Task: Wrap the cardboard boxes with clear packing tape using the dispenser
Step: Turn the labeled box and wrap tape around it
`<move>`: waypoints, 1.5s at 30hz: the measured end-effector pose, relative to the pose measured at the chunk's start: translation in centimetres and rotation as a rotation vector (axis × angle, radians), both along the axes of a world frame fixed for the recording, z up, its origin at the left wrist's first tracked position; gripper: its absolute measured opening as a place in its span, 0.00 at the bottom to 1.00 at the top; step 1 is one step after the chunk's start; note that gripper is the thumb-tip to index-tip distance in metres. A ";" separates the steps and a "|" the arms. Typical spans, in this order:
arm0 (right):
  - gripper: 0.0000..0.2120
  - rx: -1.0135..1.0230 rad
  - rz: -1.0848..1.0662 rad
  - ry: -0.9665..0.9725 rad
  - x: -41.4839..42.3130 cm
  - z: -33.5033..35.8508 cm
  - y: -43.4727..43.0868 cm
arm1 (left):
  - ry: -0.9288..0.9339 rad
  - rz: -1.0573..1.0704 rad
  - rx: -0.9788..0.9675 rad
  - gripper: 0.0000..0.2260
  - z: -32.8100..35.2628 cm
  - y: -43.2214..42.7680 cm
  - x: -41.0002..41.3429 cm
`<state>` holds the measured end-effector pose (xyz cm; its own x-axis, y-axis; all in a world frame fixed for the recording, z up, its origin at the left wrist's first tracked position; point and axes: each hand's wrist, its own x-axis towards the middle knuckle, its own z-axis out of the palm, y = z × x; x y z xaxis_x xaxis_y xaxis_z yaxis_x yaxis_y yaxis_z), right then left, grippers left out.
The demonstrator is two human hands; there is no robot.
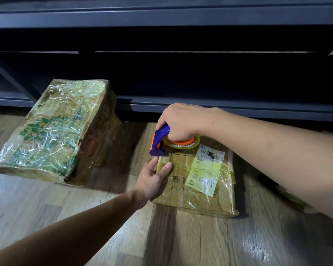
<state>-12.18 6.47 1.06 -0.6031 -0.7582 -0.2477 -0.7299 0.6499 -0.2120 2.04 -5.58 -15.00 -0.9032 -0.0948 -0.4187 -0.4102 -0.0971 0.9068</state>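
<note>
A flat cardboard box (196, 196) with white labels and clear tape on its top lies on the wooden floor at centre right. My right hand (179, 121) grips a purple and orange tape dispenser (161, 140) holding a roll of clear tape, set on the box's far left corner. My left hand (154, 176) rests on the box's left edge, thumb pressed flat on the top, fingers straight along the side. A larger box (52, 131) with green leaf print, covered in shiny clear tape, sits to the left.
A dark low shelf unit (181, 60) runs across the back, its bottom rail just behind both boxes. Wooden floor (104, 237) stretches across the foreground. A smaller cardboard box (112, 139) is partly hidden behind the large taped one.
</note>
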 end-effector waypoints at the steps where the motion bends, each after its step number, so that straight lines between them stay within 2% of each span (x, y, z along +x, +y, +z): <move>1: 0.22 -0.001 -0.003 -0.002 0.0 0.0 0.0 | -0.001 0.004 0.002 0.21 0.0 0.0 0.0; 7: 0.22 -0.016 0.004 0.000 0.0 -0.2 0.1 | -0.025 -0.018 0.080 0.19 0.0 0.2 -0.2; 13: 0.23 -0.036 0.038 -0.011 0.1 -0.2 1.0 | -0.073 -0.026 -0.051 0.07 0.2 -0.2 -0.5; 15: 0.24 -0.038 0.032 -0.044 -0.1 0.0 2.0 | -0.106 -0.002 -0.052 0.11 0.0 -0.1 -0.5; 17: 0.24 -0.058 0.004 -0.099 -0.2 -0.3 3.4 | -0.142 0.100 -0.052 0.26 0.0 0.7 -0.6; 18: 0.25 -0.072 -0.010 -0.124 -0.1 -0.6 4.2 | -0.157 0.156 -0.045 0.29 0.0 1.1 -0.6; 22: 0.29 -0.091 -0.035 -0.183 0.6 -1.9 8.8 | -0.117 0.197 0.019 0.20 -0.2 2.0 -0.8; 26: 0.27 -0.019 -0.117 -0.100 -1.1 -1.7 16.0 | -0.107 0.204 -0.001 0.22 -0.1 1.9 -0.6; 30: 0.26 -0.156 -0.234 -0.149 -0.5 -2.6 18.3 | -0.066 0.137 -0.049 0.22 -0.3 1.0 -0.6; 33: 0.25 -0.197 -0.220 -0.163 -0.3 -2.9 17.3 | -0.068 0.042 -0.163 0.26 1.1 0.7 -0.2; 39: 0.22 -0.249 -0.282 -0.227 -1.1 -2.6 16.3 | 0.009 -0.162 -0.526 0.34 3.2 1.0 -0.1; 42: 0.20 -0.312 -0.337 -0.291 -1.5 -2.5 15.8 | 0.056 -0.173 -0.662 0.38 2.9 1.0 -0.1; 43: 0.20 -0.323 -0.341 -0.307 -1.7 -2.5 15.8 | 0.096 -0.160 -0.746 0.40 2.7 0.9 -0.1; 45: 0.20 -0.322 -0.332 -0.310 -1.7 -2.6 15.8 | 0.186 -0.228 -1.047 0.40 2.8 0.7 -0.6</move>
